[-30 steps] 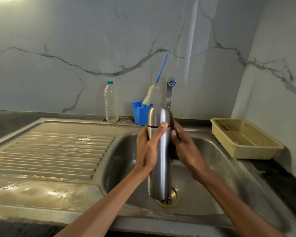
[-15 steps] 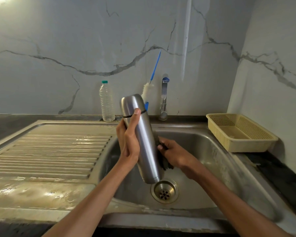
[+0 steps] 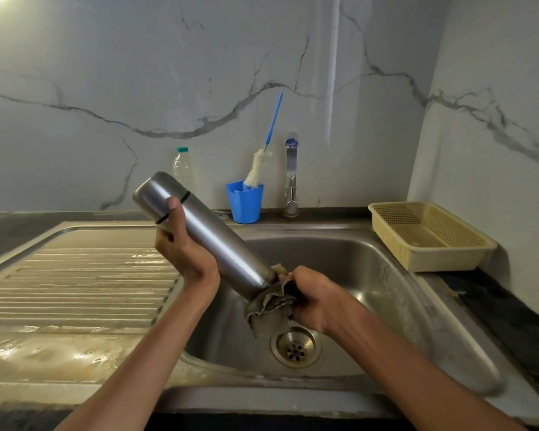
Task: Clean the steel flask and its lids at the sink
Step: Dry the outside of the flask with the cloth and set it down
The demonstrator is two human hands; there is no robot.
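While the person stood at the stainless steel sink (image 3: 371,262), the left hand (image 3: 184,253) gripped the tall brushed-steel flask (image 3: 206,231) near its capped end, fingers curled round it and the thumb pressed along the black seam ring. It was tilted over the basin, cap up-left, base down-right. The right hand (image 3: 311,298) clutched a crumpled grey-brown cloth (image 3: 269,303) against the flask's base (the fingers bunched into the fabric), just above the round drain (image 3: 295,346). Behind stood a blue plastic cup (image 3: 245,202) holding a white-bristled bottle brush (image 3: 257,169), a chrome tap (image 3: 291,175), a clear plastic bottle (image 3: 183,166), and a beige perforated basket (image 3: 430,236).
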